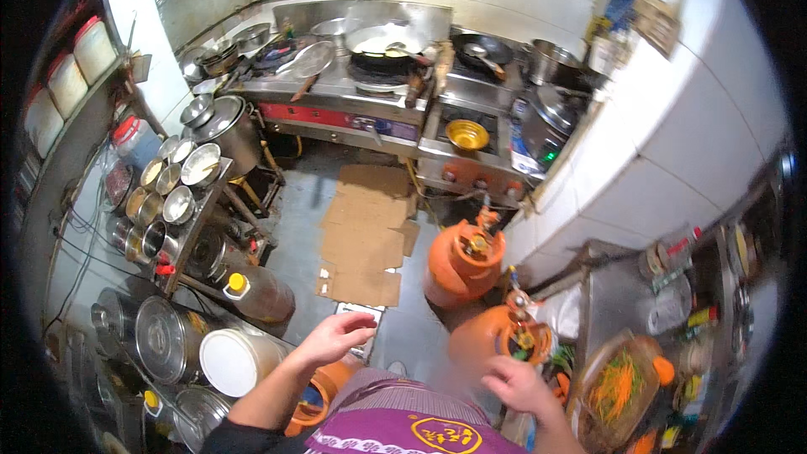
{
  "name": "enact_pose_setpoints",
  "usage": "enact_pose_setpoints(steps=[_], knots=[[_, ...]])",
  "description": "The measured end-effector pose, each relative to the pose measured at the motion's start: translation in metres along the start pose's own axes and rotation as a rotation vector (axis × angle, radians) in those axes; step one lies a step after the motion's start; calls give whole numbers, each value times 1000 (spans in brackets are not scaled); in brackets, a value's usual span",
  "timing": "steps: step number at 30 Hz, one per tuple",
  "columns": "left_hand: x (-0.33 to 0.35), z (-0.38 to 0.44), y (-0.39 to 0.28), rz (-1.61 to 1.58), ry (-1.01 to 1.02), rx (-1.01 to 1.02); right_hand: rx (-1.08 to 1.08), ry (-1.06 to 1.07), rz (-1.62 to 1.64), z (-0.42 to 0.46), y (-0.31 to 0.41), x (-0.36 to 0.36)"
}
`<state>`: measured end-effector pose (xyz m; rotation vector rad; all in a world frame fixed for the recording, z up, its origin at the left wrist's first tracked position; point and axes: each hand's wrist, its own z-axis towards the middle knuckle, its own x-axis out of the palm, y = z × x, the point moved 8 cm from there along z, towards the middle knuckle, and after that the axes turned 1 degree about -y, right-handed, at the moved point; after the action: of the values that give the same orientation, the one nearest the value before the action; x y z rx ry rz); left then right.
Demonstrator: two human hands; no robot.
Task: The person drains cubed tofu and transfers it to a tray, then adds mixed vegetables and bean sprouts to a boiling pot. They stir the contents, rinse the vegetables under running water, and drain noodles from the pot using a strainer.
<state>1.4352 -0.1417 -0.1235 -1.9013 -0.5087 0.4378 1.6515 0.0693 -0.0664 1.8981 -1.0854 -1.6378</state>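
My left hand point(340, 337) hangs loosely curled over the floor in front of my purple apron point(391, 425), with nothing in it. It is above the near end of a flattened cardboard sheet point(362, 233). On the other side, my right hand point(514, 381) is held empty and half bent, slightly blurred. Closest to it is an orange gas cylinder point(482, 337), just beyond the fingers. A wooden cutting board point(583, 413) with shredded carrot and green strips point(618, 384) lies to the right of that hand on a steel counter point(608, 302).
Ahead are a wok stove point(340, 120) with a large wok point(386, 38) and a burner with a yellow bowl point(467, 135). Another orange cylinder point(464, 265) stands right of the cardboard. At left are seasoning bowls point(178, 205), an oil jug point(261, 296) and a white-lidded bucket point(228, 362).
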Motion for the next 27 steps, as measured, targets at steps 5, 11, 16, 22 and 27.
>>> enact_pose_setpoints(steps=[5,11,16,22,27], knots=[[-114,37,21,-491,-332,-78,81,85,85,192,3,-52],[-252,175,-10,-257,-467,-101,-134,-260,265,481,11,-187],[-411,276,-52,30,-820,-135,-172,-488,-541,785,93,-279],[-579,381,-127,250,-962,-43,300,-128,-727,987,13,-286],[-700,470,-83,475,-959,-184,149,-352,-520,978,27,-303]])
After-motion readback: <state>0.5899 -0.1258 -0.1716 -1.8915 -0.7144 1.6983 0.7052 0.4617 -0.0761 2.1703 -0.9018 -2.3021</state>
